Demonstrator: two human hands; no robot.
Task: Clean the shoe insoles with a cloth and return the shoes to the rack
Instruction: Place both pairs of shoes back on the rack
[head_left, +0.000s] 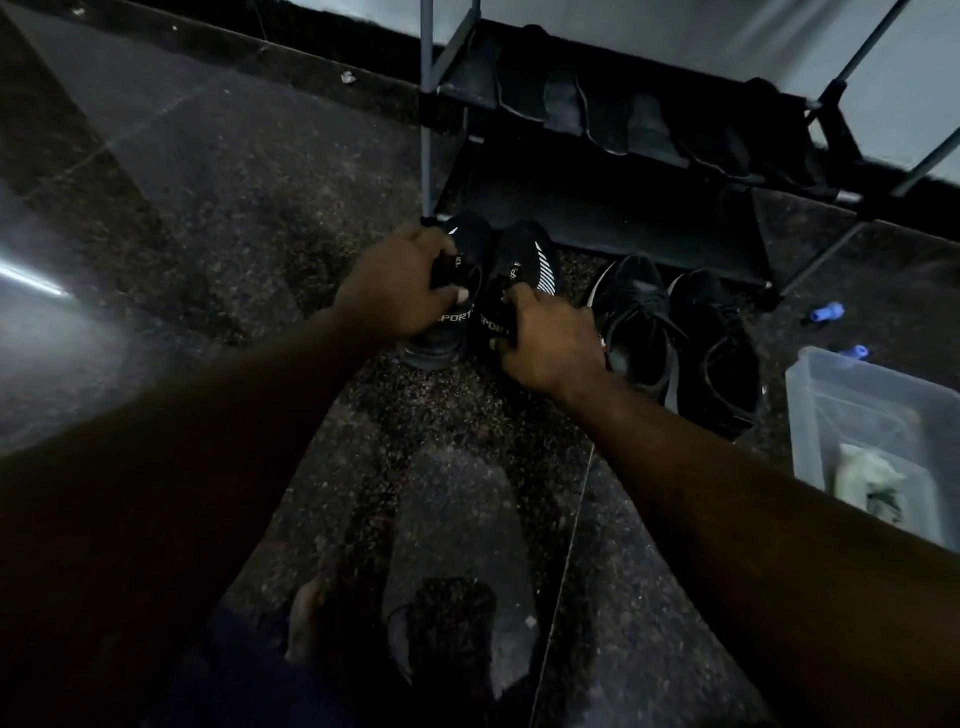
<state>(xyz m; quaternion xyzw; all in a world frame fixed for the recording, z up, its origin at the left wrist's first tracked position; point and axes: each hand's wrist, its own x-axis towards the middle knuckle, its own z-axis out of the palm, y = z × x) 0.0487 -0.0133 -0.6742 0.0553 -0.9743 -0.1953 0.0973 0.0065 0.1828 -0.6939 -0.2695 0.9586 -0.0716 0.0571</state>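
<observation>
Head cam is pretty dark, so bear with me. Around the action: a metal-framed shoe rack (623, 218) stands at the far edge of the floor (249, 218), with some dark footwear (571, 104) on its shelf that I can't make out properly. Just in front of it sits a pair of black lace-up shoes (644, 322), right beside the right hand (545, 338). Near the floor's right edge there's a clear plastic tub (831, 410) with a pale cloth (867, 483) inside, plus a couple of small blue bits (826, 313).

Writing-wise, both shoes being handled read "SPORT" in white near the opening. They're black with white diagonal stripes, side by side on the floor by the rack's front left post (427, 130), toes towards it. I've got the left hand (395, 283) gripping the tongue of the left sneaker (467, 234), and the right hand's fingers curled round the collar of the right sneaker (530, 254).
</observation>
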